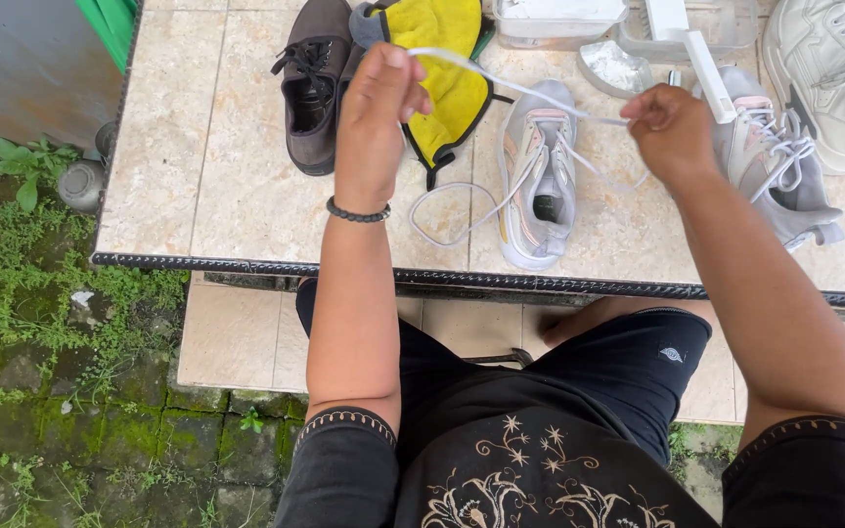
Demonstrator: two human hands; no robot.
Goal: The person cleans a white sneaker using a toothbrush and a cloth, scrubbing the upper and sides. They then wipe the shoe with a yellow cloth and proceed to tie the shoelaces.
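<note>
Pulling a white shoelace (501, 80) tight, my left hand (376, 108) and right hand (670, 127) each pinch one part. It stretches above the grey sneaker (537, 171), which lies beside the yellow cloth (447, 59).

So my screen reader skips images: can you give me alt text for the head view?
Both hands, the left hand and right hand, stretch a white shoelace above a pale sneaker on a tiled table. A dark shoe and yellow cloth lie behind.

One head-worn camera looks steeply down, close over the tiled table (246, 186)
</note>
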